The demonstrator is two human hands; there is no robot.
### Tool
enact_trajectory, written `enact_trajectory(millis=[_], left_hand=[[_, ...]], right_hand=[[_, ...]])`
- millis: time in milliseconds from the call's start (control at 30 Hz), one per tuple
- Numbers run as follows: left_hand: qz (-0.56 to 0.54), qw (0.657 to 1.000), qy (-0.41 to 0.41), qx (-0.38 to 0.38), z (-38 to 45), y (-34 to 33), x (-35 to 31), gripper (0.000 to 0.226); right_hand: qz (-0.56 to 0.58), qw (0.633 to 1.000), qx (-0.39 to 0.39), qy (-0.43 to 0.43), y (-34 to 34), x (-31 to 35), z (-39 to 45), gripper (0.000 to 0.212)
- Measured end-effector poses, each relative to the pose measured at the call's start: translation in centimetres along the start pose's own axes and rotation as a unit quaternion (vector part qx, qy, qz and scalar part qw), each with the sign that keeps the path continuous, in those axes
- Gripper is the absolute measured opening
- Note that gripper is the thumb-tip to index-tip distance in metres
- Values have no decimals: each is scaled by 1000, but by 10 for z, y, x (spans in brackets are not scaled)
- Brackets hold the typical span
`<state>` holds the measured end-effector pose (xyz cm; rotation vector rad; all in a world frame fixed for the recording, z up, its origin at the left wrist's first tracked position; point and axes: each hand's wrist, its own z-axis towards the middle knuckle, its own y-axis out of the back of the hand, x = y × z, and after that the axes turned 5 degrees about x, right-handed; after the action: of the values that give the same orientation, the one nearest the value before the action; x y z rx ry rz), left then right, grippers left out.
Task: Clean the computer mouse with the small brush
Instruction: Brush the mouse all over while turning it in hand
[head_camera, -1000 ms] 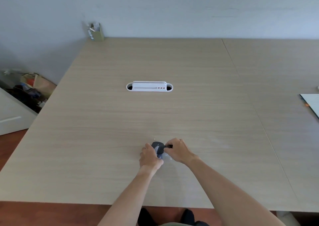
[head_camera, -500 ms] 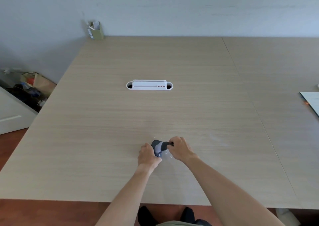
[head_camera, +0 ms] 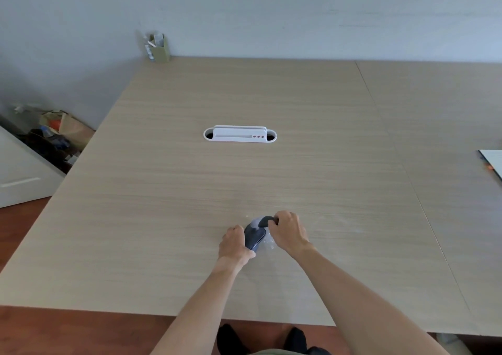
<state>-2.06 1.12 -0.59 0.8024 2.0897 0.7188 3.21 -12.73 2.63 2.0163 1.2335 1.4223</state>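
Observation:
A dark grey computer mouse (head_camera: 254, 236) lies on the wooden table (head_camera: 271, 170) near its front edge, tilted up on its side. My left hand (head_camera: 234, 243) grips the mouse from the left. My right hand (head_camera: 288, 232) is closed around a small dark brush (head_camera: 266, 221) whose head rests on the far end of the mouse. Most of the brush is hidden in my fist. Pale dust specks lie on the table just right of the mouse.
A white cable-port insert (head_camera: 240, 134) sits in the table's middle. A green pen holder (head_camera: 159, 47) stands at the far left corner by the wall. A sheet of paper (head_camera: 493, 163) lies at the right edge. Bags and clutter (head_camera: 57, 134) sit on the floor at left.
The mouse has been tipped more onto its side in my left hand, and my right hand with the brush has shifted slightly toward the mouse's far end.

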Motion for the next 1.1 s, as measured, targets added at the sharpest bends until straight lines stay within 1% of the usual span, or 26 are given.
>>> enact_trajectory(millis=[33,67,100,133,167,233,267,300,333,400,433,500,567,600,633,700,733,767,833,867,900,933,967,1033,1067,1100], left_hand=[[-5,1000,0,0,1,1,0,55],[-11,1000,-2,1,1,1,-1,55],[-17,1000,-3,2,1,2,-1,54],[-21,1000,-3,2,0,3,-2,52],[-22,1000,0,3,1,4,-1,50],[-23,1000,5,8,1,4,0,46],[-24,1000,5,10,2,4,1,44],[-23,1000,2,11,3,4,2,44],[-20,1000,-3,10,4,3,2,44],[-19,1000,-14,4,6,1,2,47],[-22,1000,-17,3,7,1,1,47],[-18,1000,-21,5,6,2,0,42],[-11,1000,-27,6,5,3,0,37],[-13,999,-29,3,5,3,1,37],[-21,999,-32,0,5,3,2,38],[-41,999,-33,-5,5,2,3,43],[-51,998,-31,-7,5,3,3,45],[-56,998,-30,-8,5,3,3,45],[-60,998,-30,-8,5,3,4,42],[-62,998,-31,-9,4,3,4,41],[-63,997,-30,-12,3,3,5,42],[-67,997,-28,-13,3,2,6,45],[-75,997,-24,-13,3,1,6,51],[-87,996,-16,-8,3,1,6,63],[-92,996,-13,-3,3,1,5,70],[-93,996,-13,0,3,1,5,75]], right_hand=[[42,999,33,11,0,-1,1,22],[61,996,69,18,-2,-2,2,23],[51,994,94,14,-2,-2,1,24],[26,995,100,4,-3,-2,0,23],[-7,996,87,-9,-2,-1,-1,20],[-136,991,18,-11,0,0,-5,14],[-173,985,-8,-1,1,0,-5,15],[-173,985,-13,12,1,0,-5,17],[-136,990,-4,22,0,0,-5,18],[-25,998,60,22,-3,1,-4,25],[-3,997,76,17,-5,0,-3,27],[-53,996,68,-3,-2,1,-5,19],[-137,990,14,-13,3,0,-6,20],[-131,991,-4,-3,4,-1,-6,21],[-97,995,-3,7,4,-2,-4,22],[14,999,41,20,2,-4,2,33],[43,996,69,22,2,-4,4,37],[41,995,90,19,1,-5,4,38],[-27,996,87,-1,0,-5,3,28],[-82,995,56,-6,1,-3,2,20],[-120,993,19,-5,2,-3,2,16],[-117,993,-1,0,2,-3,3,17],[-82,997,8,10,2,-5,5,21],[21,996,83,28,2,-4,6,33],[34,993,112,29,1,-5,6,34],[13,993,116,24,-1,-6,6,31]])
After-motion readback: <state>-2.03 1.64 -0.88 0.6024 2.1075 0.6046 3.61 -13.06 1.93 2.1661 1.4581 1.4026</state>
